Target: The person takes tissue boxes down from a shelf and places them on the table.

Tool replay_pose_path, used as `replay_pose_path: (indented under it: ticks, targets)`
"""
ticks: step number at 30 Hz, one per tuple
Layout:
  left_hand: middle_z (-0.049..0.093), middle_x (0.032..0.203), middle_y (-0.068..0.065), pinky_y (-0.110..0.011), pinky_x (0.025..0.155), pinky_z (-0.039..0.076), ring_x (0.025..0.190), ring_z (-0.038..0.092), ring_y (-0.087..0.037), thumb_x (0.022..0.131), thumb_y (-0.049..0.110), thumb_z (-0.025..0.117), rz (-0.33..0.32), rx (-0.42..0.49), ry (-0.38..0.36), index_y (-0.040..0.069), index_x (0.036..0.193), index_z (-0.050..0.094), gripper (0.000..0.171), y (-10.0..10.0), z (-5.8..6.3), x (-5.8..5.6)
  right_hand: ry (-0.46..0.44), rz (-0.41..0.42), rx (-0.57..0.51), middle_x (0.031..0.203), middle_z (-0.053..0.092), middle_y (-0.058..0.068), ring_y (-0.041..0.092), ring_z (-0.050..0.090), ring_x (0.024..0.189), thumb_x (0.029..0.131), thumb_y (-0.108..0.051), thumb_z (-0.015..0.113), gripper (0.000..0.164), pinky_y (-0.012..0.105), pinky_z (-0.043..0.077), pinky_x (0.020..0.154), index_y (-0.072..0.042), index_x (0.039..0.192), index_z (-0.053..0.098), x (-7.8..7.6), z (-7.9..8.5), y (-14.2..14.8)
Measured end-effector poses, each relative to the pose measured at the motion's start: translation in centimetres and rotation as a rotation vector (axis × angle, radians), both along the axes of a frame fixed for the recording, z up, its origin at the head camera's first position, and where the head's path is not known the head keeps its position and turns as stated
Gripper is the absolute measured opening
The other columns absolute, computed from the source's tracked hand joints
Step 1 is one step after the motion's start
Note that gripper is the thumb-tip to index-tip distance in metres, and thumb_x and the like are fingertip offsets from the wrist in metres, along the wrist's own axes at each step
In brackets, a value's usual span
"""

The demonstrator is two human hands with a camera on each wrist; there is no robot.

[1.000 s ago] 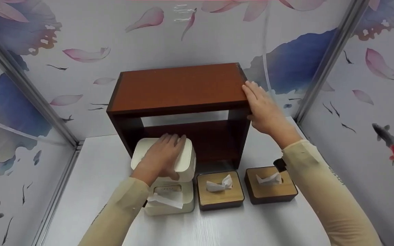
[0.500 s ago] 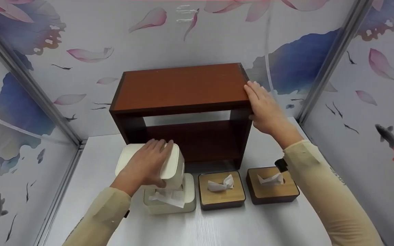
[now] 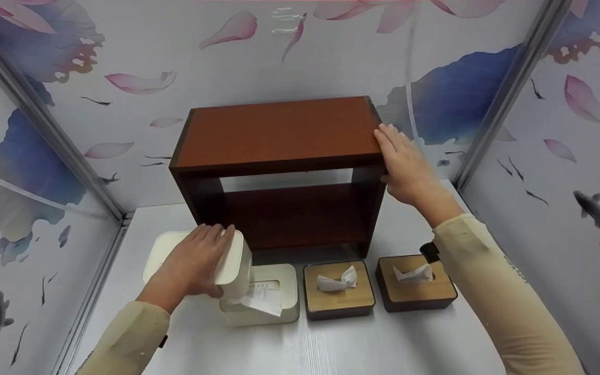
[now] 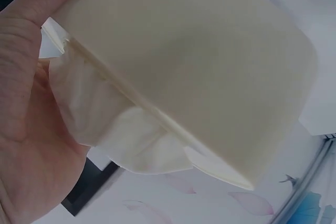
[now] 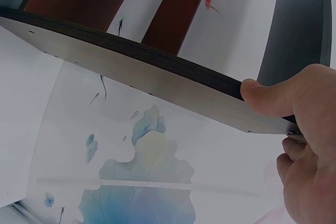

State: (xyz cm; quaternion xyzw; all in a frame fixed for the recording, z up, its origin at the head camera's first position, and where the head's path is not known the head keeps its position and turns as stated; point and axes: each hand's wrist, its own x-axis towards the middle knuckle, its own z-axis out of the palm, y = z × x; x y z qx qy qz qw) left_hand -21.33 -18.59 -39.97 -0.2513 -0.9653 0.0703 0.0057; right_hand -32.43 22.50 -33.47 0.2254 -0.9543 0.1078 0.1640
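My left hand (image 3: 193,263) grips a cream tissue box (image 3: 235,260) from above, fingers over its far edge and thumb on its near side. In the left wrist view, white tissue (image 4: 136,140) bunches between the palm and the box. The held box partly covers a second cream tissue box (image 3: 289,284) on the table, which has white tissue (image 3: 261,299) out of its slot. My right hand (image 3: 409,169) holds the top right corner of a brown wooden shelf (image 3: 279,133). Its thumb presses the dark front edge (image 5: 210,80) in the right wrist view.
Two tissue boxes with wooden tops, a middle one (image 3: 339,302) and a right one (image 3: 414,291), stand in front of the shelf. The white table (image 3: 331,349) is enclosed by printed panels, such as the back wall (image 3: 321,67), joined by metal corner rails (image 3: 503,94).
My left hand has carried the cream tissue box left and toward me, away from the shelf opening, uncovering more of the second cream box. My right hand has stayed on the shelf corner.
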Motion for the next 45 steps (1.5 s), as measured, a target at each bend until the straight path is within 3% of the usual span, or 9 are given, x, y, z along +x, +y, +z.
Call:
replay_pose_path:
  ticks: [13,20,37,45]
  targets:
    - [0.047,0.130,-0.021,-0.045,0.108,0.031,0.121,0.044,-0.037,0.040,0.049,0.085,0.000,-0.001,0.078,0.001,0.139,0.034,0.121,-5.0,-2.5,1.0,-0.002,-0.012,0.009,0.152,0.018,0.016,0.033,0.013,0.141,0.071,0.004,0.069,0.088,0.045,0.012,0.116,0.000,0.144,0.021,0.1,0.1,0.2]
    - [0.046,0.131,-0.022,-0.046,0.109,0.030,0.122,0.043,-0.038,0.041,0.048,0.086,0.024,-0.025,0.052,0.001,0.139,0.034,0.120,-7.1,-4.2,1.1,-0.008,-0.015,0.007,0.152,0.017,0.016,0.033,0.013,0.141,0.070,0.004,0.069,0.089,0.044,0.012,0.117,-0.001,0.144,0.020,0.1,0.0,0.3]
    - [0.045,0.131,-0.023,-0.045,0.110,0.029,0.123,0.042,-0.037,0.041,0.047,0.087,0.056,-0.012,0.018,0.001,0.139,0.034,0.120,-8.8,-12.1,0.4,-0.004,-0.009,0.002,0.151,0.018,0.016,0.033,0.012,0.141,0.070,0.005,0.068,0.088,0.045,0.012,0.116,0.000,0.144,0.020,0.2,-0.1,0.4]
    - [0.044,0.132,-0.023,-0.044,0.111,0.028,0.125,0.041,-0.038,0.041,0.044,0.088,0.090,0.024,-0.016,0.001,0.139,0.033,0.120,-9.4,-14.6,0.5,0.004,-0.008,-0.003,0.152,0.018,0.015,0.032,0.012,0.141,0.069,0.005,0.070,0.090,0.045,0.012,0.117,-0.001,0.144,0.021,0.1,-0.2,0.0]
